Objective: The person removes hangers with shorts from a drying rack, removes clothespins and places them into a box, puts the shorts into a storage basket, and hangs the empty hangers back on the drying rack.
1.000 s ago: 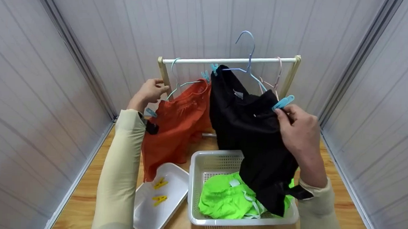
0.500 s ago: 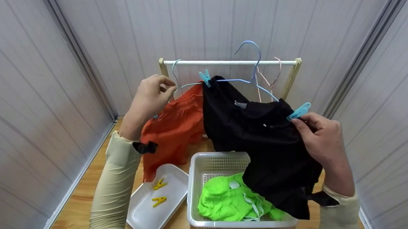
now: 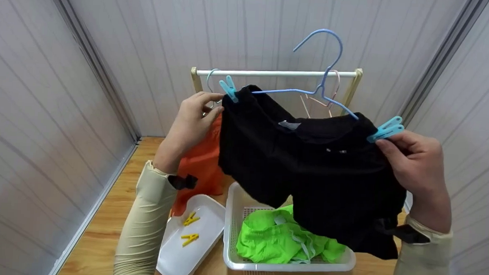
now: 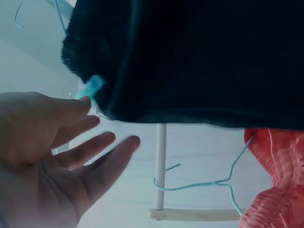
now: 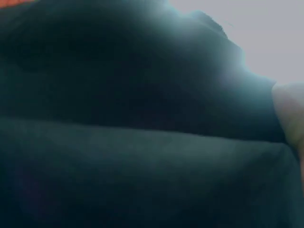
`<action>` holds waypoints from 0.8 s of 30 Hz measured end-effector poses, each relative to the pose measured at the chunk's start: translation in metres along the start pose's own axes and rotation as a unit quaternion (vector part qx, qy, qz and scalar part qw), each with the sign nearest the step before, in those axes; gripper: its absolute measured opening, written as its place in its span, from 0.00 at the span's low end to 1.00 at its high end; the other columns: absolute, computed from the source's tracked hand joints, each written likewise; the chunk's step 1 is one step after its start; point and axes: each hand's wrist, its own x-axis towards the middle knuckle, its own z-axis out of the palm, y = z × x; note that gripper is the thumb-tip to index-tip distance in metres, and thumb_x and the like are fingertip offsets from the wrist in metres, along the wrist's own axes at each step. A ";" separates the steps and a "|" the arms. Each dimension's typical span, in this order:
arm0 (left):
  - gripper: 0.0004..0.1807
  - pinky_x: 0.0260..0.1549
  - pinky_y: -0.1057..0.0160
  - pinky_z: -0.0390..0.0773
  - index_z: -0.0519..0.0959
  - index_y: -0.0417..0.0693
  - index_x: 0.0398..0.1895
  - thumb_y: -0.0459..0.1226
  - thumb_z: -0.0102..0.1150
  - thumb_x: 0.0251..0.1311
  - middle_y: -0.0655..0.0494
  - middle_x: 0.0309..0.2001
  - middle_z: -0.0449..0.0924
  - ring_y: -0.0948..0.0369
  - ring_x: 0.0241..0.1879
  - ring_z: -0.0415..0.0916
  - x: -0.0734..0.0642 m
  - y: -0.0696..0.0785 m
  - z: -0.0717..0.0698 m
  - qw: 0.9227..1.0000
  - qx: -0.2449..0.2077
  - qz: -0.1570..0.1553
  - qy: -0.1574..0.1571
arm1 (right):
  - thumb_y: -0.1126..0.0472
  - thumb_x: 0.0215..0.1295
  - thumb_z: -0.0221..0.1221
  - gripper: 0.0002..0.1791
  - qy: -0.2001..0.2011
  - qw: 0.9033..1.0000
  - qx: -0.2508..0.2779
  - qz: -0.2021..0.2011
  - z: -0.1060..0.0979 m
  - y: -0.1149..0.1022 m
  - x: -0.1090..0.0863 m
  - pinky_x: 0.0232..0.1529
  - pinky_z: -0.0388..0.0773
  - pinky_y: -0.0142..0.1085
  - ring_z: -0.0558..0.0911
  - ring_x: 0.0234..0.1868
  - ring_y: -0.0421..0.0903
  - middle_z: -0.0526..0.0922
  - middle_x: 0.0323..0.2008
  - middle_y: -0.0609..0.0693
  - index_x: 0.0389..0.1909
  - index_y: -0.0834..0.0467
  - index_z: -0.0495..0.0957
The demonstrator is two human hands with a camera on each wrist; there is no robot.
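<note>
A pair of black shorts point(image 3: 276, 155) hangs on a blue wire hanger point(image 3: 286, 91), held up in front of the rack. Pale blue clothespins fix both ends of its waistband. At the right one point(image 3: 385, 130), my right hand point(image 3: 420, 164) pinches with thumb and fingers, and the shorts fill most of the right wrist view. Fingertips of my left hand point(image 3: 194, 121) are right at the left clothespin point(image 3: 229, 88). The left wrist view shows that hand's fingers point(image 4: 116, 161) spread apart, one tip against the clothespin point(image 4: 90, 87).
Behind stands a rack with a white rod point(image 3: 271, 73), bearing orange shorts point(image 3: 201, 164) on a green hanger and a pink hanger point(image 3: 338, 81). In front are a white basket point(image 3: 232, 230) with bright green clothing point(image 3: 265, 240) and a white tray point(image 3: 179, 257) with two yellow clothespins point(image 3: 190, 238).
The black shorts and their hanger have come away from the rod, toward me and to the right, with my right hand. My left hand has left the orange shorts and reached the black shorts' left corner.
</note>
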 end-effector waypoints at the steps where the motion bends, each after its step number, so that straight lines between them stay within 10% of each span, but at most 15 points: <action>1: 0.15 0.42 0.63 0.78 0.78 0.42 0.55 0.35 0.57 0.67 0.51 0.51 0.78 0.61 0.39 0.79 0.000 0.000 0.000 1.000 -0.006 0.004 0.013 | 0.82 0.55 0.61 0.03 0.004 1.000 0.004 0.000 0.000 0.000 0.000 0.19 0.63 0.23 0.65 0.15 0.33 0.75 0.15 0.48 0.26 0.74 0.81; 7: 0.07 0.35 0.65 0.79 0.80 0.39 0.44 0.32 0.57 0.66 0.52 0.40 0.81 0.63 0.32 0.79 -0.006 0.002 0.001 0.993 -0.042 0.051 0.093 | 0.81 0.53 0.63 0.03 0.025 0.999 0.034 -0.015 0.000 -0.004 0.002 0.23 0.66 0.22 0.67 0.16 0.33 0.78 0.16 0.48 0.23 0.76 0.80; 14: 0.04 0.25 0.69 0.69 0.84 0.38 0.33 0.27 0.61 0.62 0.54 0.28 0.80 0.62 0.25 0.71 -0.024 0.004 0.008 0.969 -0.063 0.120 0.209 | 0.81 0.51 0.63 0.05 0.013 1.000 0.001 -0.014 0.001 -0.010 0.006 0.24 0.62 0.24 0.66 0.19 0.35 0.75 0.18 0.46 0.21 0.73 0.78; 19: 0.04 0.25 0.70 0.67 0.84 0.37 0.29 0.23 0.64 0.56 0.51 0.25 0.80 0.61 0.23 0.68 -0.045 0.008 0.018 0.961 -0.094 0.117 0.233 | 0.82 0.53 0.60 0.06 -0.010 0.998 -0.048 -0.028 0.003 -0.020 0.003 0.31 0.63 0.28 0.67 0.27 0.38 0.72 0.24 0.52 0.27 0.71 0.78; 24: 0.05 0.26 0.72 0.68 0.84 0.34 0.28 0.20 0.64 0.53 0.49 0.26 0.81 0.61 0.24 0.69 -0.069 0.021 0.020 0.963 -0.094 0.102 0.233 | 0.80 0.53 0.63 0.05 0.048 0.994 -0.103 -0.005 0.015 -0.020 -0.005 0.39 0.64 0.29 0.71 0.35 0.38 0.79 0.30 0.57 0.29 0.69 0.81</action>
